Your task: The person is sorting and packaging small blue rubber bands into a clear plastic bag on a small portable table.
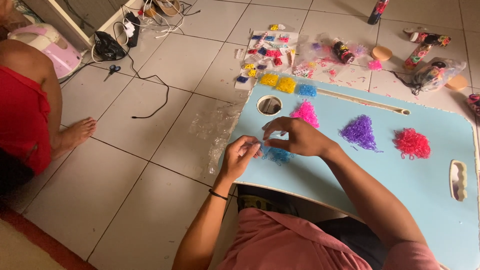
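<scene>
A light blue lap table lies over my knees. On it are small heaps of tiny rubber bands: blue, pink, purple and red. My left hand pinches a thin clear plastic wrapper at the table's left edge. My right hand grips the same wrapper from above, fingers curled, right over the blue heap.
Yellow heaps and a blue heap sit at the table's far edge by a round hole. Clear plastic, hair clips on white card, bottles, scissors and a black cable litter the tiles. Another person in red sits left.
</scene>
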